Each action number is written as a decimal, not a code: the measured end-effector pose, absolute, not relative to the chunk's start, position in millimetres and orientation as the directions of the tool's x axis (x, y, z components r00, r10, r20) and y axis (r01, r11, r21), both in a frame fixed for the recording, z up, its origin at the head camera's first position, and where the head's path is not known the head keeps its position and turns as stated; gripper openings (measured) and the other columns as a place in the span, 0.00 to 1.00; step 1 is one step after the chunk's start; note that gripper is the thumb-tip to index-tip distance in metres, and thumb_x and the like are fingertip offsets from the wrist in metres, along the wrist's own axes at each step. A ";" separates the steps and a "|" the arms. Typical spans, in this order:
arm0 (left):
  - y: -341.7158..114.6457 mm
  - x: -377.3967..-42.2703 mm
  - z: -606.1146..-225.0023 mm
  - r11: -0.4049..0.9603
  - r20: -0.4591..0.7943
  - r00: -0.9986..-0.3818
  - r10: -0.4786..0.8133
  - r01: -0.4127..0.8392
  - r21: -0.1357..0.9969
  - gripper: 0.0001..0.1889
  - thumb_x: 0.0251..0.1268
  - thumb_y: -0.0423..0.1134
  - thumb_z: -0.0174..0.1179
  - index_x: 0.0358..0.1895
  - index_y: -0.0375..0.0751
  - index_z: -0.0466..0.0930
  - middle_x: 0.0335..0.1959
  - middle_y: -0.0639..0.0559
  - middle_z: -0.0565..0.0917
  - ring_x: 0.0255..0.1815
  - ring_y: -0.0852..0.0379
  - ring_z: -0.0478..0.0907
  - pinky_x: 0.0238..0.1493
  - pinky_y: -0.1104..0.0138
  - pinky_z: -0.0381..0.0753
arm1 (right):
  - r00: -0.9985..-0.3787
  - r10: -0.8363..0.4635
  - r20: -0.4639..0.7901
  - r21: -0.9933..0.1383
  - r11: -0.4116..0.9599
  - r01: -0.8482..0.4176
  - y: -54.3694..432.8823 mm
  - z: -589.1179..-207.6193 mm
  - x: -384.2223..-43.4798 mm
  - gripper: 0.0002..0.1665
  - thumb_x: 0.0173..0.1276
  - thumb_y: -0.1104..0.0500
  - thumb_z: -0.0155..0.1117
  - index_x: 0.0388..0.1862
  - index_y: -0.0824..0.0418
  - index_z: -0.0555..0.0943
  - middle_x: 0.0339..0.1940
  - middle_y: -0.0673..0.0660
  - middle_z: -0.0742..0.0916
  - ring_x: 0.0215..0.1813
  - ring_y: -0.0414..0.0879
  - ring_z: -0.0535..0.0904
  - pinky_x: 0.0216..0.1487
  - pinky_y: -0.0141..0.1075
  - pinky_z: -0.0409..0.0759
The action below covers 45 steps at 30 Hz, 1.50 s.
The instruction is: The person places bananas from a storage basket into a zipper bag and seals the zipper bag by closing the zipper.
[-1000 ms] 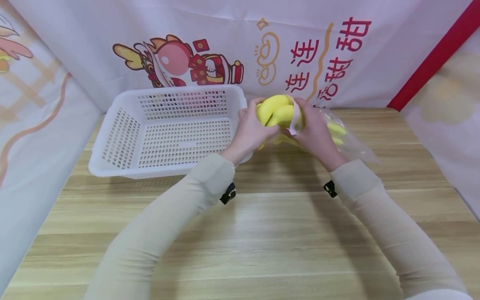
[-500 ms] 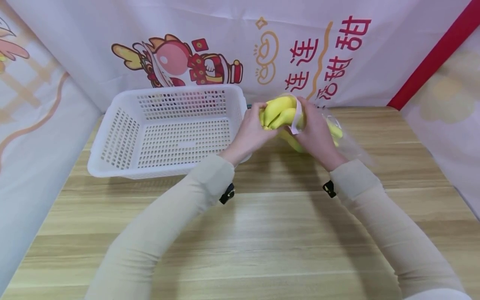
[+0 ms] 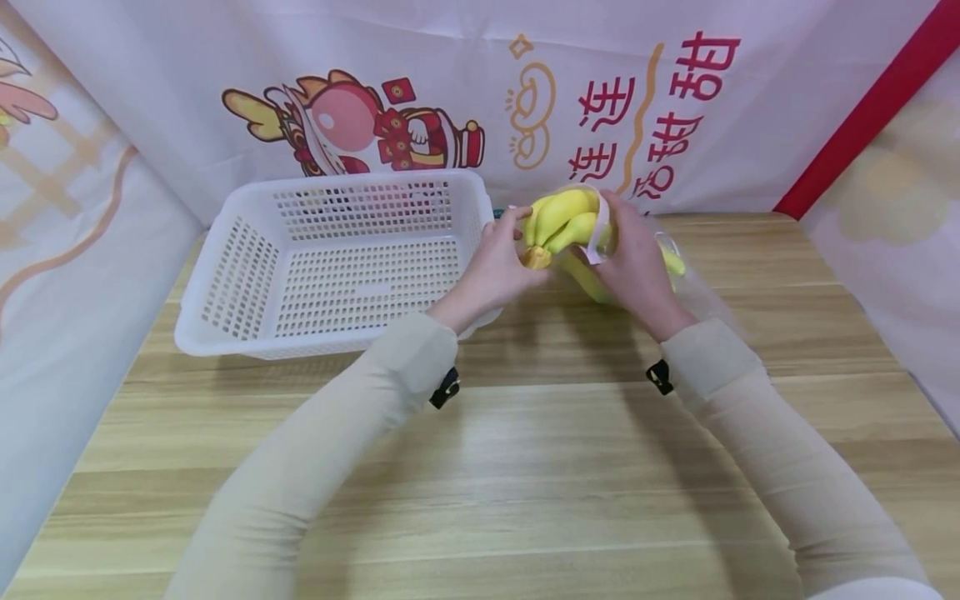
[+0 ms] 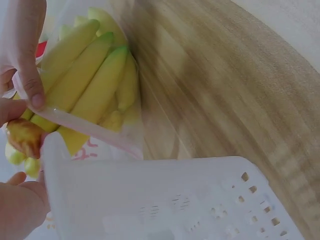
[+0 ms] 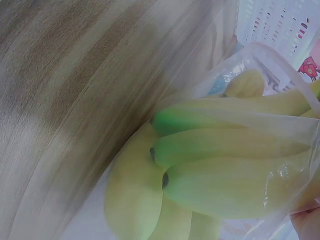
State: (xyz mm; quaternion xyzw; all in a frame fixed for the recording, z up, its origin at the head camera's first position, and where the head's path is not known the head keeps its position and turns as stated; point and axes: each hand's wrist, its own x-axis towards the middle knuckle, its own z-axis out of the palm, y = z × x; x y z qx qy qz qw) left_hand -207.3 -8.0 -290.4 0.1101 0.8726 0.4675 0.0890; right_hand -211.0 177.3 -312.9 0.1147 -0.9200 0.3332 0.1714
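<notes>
A bunch of yellow bananas [image 3: 564, 215] pokes stem first from the mouth of a clear plastic bag [image 3: 602, 221] with a pale pink rim. My left hand [image 3: 491, 265] holds the stem end, fingers curled about the brown stem [image 4: 25, 137]. Around the bag's rim grips my right hand [image 3: 636, 257], its thumb [image 4: 35, 92] lying along the edge in the left wrist view. More bananas with green tips [image 5: 165, 122] show through the film in the right wrist view. Part of the bunch is hidden behind the right hand.
A white perforated plastic basket [image 3: 300, 343] stands just left of the hands on the wood-grain table [image 3: 555, 483]. Behind it hangs a printed cloth backdrop [image 3: 480, 92] with red lettering. Cloth panels also border the table at left and right.
My left hand has shifted slightly left and its grip has moved, baring the brown stem. The bunch tilts with its stem lower. The right hand stays at the bag's rim.
</notes>
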 end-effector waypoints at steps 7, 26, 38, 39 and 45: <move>-7.0 -207.1 -290.6 0.504 -0.011 -0.956 0.293 0.145 0.852 0.44 0.52 0.36 0.70 0.73 0.49 0.57 0.72 0.46 0.59 0.56 0.51 0.74 0.56 0.65 0.78 | -0.908 -0.102 0.407 -0.573 0.745 -0.341 177.3 -312.6 -211.1 0.43 0.59 0.59 0.70 0.70 0.66 0.61 0.66 0.66 0.74 0.68 0.60 0.68 0.74 0.50 0.63; -2.8 -215.6 -285.7 0.490 -0.067 -0.940 0.335 0.113 0.864 0.46 0.52 0.28 0.67 0.74 0.53 0.54 0.66 0.46 0.70 0.56 0.50 0.77 0.54 0.64 0.80 | -0.869 -0.173 0.463 -0.532 0.730 -0.428 177.1 -308.2 -215.3 0.42 0.57 0.60 0.72 0.69 0.62 0.64 0.70 0.63 0.71 0.74 0.56 0.62 0.78 0.47 0.57; -6.4 -221.1 -291.9 0.357 -0.022 -0.974 0.225 0.061 0.932 0.27 0.60 0.30 0.63 0.64 0.35 0.68 0.62 0.41 0.75 0.63 0.50 0.75 0.64 0.69 0.75 | -0.864 -0.174 0.473 -0.507 0.748 -0.428 176.5 -304.8 -218.4 0.45 0.55 0.59 0.74 0.70 0.62 0.64 0.72 0.61 0.70 0.74 0.55 0.63 0.77 0.46 0.57; -6.2 -221.5 -291.9 0.336 -0.020 -0.974 0.224 0.058 0.940 0.27 0.60 0.29 0.62 0.65 0.35 0.68 0.61 0.41 0.75 0.63 0.50 0.75 0.64 0.69 0.75 | -0.865 -0.172 0.470 -0.507 0.750 -0.425 176.5 -304.5 -218.4 0.45 0.55 0.59 0.74 0.70 0.62 0.64 0.72 0.61 0.70 0.74 0.55 0.63 0.78 0.45 0.57; -5.2 -221.7 -292.1 0.311 -0.009 -0.980 0.198 0.054 0.949 0.36 0.60 0.31 0.63 0.71 0.44 0.59 0.60 0.45 0.79 0.60 0.52 0.77 0.60 0.69 0.78 | -0.864 -0.168 0.474 -0.505 0.753 -0.423 176.4 -304.1 -218.6 0.45 0.56 0.60 0.73 0.70 0.63 0.64 0.71 0.62 0.70 0.74 0.57 0.63 0.77 0.46 0.58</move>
